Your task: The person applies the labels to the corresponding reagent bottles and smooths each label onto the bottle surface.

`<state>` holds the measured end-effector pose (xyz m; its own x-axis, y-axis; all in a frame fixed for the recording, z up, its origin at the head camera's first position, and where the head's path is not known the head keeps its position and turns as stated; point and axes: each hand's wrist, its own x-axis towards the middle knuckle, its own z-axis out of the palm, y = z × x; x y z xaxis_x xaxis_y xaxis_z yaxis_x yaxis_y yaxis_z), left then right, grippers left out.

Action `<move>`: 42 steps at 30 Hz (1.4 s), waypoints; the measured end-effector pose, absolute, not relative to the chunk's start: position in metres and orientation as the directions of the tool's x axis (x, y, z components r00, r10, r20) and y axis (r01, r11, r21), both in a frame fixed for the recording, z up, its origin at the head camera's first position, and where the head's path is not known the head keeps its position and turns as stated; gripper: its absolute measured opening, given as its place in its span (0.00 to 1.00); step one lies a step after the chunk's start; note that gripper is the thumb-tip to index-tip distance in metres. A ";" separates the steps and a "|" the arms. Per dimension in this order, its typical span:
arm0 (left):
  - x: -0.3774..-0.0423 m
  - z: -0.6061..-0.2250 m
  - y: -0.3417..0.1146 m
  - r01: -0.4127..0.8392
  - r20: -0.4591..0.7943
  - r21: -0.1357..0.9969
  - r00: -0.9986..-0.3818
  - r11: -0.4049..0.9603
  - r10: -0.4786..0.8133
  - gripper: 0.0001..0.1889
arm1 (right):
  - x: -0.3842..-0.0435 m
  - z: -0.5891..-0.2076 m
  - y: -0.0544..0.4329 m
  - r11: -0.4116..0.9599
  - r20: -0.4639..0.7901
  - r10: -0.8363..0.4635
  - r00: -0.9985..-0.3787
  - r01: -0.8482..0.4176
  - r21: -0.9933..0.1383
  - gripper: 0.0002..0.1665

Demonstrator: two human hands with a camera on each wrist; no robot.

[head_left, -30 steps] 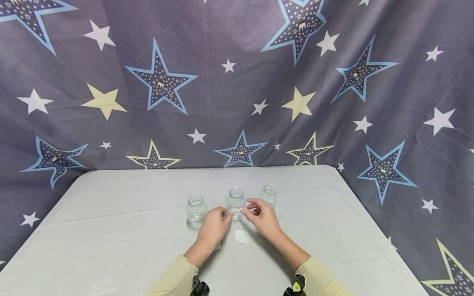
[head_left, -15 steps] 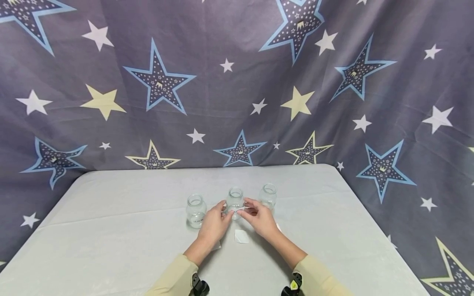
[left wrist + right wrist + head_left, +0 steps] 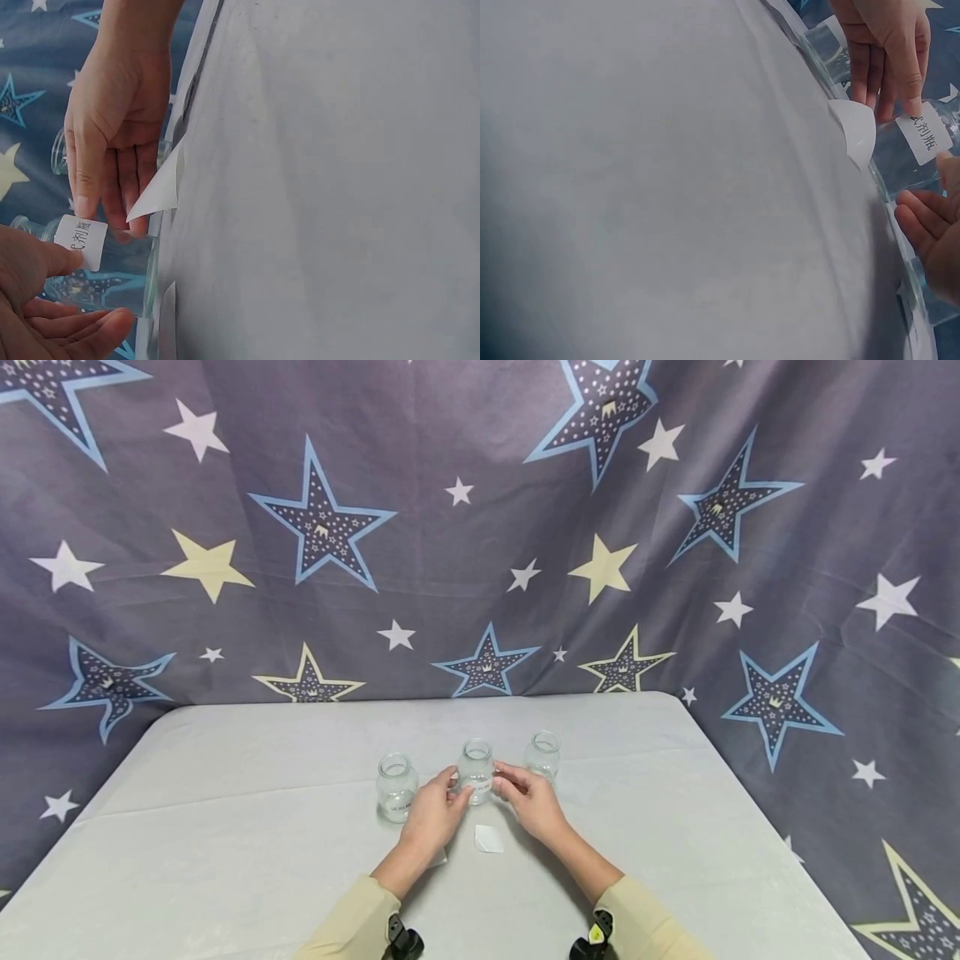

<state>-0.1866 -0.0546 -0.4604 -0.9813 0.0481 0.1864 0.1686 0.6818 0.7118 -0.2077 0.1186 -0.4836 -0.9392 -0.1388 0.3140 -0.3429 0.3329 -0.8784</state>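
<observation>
A clear glass jar [image 3: 476,760] stands upright between my two hands, with a white label [image 3: 81,241] bearing handwritten characters on its near side. From the left, my left hand [image 3: 432,817] holds the jar, its thumb on one end of the label and its fingers at the jar's side. My right hand [image 3: 537,808] is round the opposite side, where its thumb [image 3: 88,201] touches the label's other end. The label looks flat against the glass.
A second glass jar [image 3: 397,787], with a label, stands to the left. Behind my right hand is a third jar [image 3: 543,755], partly hidden. A white paper square [image 3: 488,839] lies in front on the pale tablecloth [image 3: 247,843]. Another paper scrap [image 3: 438,858] shows beside my left wrist.
The label strip stretched between my hands now lies on the middle jar. My right hand has come left to the jar, and its thumb has drawn back slightly toward the label's end.
</observation>
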 end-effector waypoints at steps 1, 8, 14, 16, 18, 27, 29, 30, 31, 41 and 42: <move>-0.187 -0.460 -0.055 0.165 0.181 0.711 -0.982 0.684 0.048 0.26 | -0.208 -0.484 0.119 0.337 0.332 -0.148 -0.931 -0.363 -0.869 0.22; -0.187 -0.461 -0.055 0.152 0.169 0.695 -0.985 0.703 0.046 0.26 | -0.208 -0.484 0.117 0.297 0.342 -0.171 -0.924 -0.379 -0.876 0.27; -0.188 -0.460 -0.054 0.149 0.166 0.671 -0.985 0.726 0.049 0.24 | -0.210 -0.488 0.112 0.326 0.266 -0.115 -0.957 -0.290 -0.900 0.26; -0.187 -0.459 -0.054 0.149 0.165 0.667 -0.985 0.730 0.050 0.24 | -0.210 -0.488 0.111 0.335 0.272 -0.101 -0.957 -0.290 -0.896 0.24; -0.187 -0.459 -0.054 0.151 0.166 0.665 -0.985 0.732 0.052 0.24 | -0.209 -0.488 0.111 0.349 0.280 -0.097 -0.955 -0.296 -0.889 0.22; -0.187 -0.459 -0.054 0.157 0.179 0.669 -0.983 0.727 0.048 0.21 | -0.208 -0.487 0.113 0.386 0.277 -0.095 -0.956 -0.292 -0.875 0.20; -0.187 -0.459 -0.054 0.157 0.181 0.670 -0.982 0.726 0.046 0.21 | -0.208 -0.487 0.113 0.388 0.279 -0.095 -0.956 -0.293 -0.874 0.20; -0.187 -0.459 -0.054 0.157 0.181 0.669 -0.982 0.726 0.045 0.21 | -0.207 -0.487 0.113 0.390 0.281 -0.095 -0.955 -0.295 -0.872 0.19; -0.187 -0.459 -0.054 0.156 0.180 0.669 -0.983 0.727 0.045 0.21 | -0.207 -0.487 0.113 0.389 0.282 -0.094 -0.955 -0.296 -0.872 0.19; -0.188 -0.459 -0.054 0.159 0.188 0.647 -0.981 0.746 0.046 0.20 | -0.207 -0.486 0.113 0.375 0.281 -0.087 -0.956 -0.292 -0.880 0.18; -0.187 -0.459 -0.054 0.157 0.185 0.650 -0.982 0.744 0.045 0.20 | -0.206 -0.485 0.113 0.374 0.282 -0.085 -0.956 -0.293 -0.880 0.17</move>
